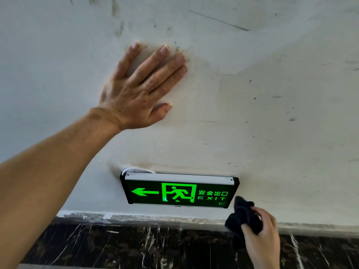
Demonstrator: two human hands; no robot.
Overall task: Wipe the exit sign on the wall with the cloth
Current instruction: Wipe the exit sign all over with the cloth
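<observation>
A lit green exit sign (178, 191) with a left arrow, a running figure and the word EXIT is mounted low on the white wall. My left hand (139, 88) lies flat against the wall above the sign, fingers spread, holding nothing. My right hand (260, 235) grips a bunched black cloth (242, 214) just beyond the sign's lower right corner. The cloth's upper tip is close to that corner; whether it touches the sign I cannot tell.
The white wall (272, 113) is scuffed and smudged, with brown stains around my left fingertips and above the sign. A white cable (136, 169) loops out behind the sign's top left. Below runs a dark marble skirting (136, 247) with white veins.
</observation>
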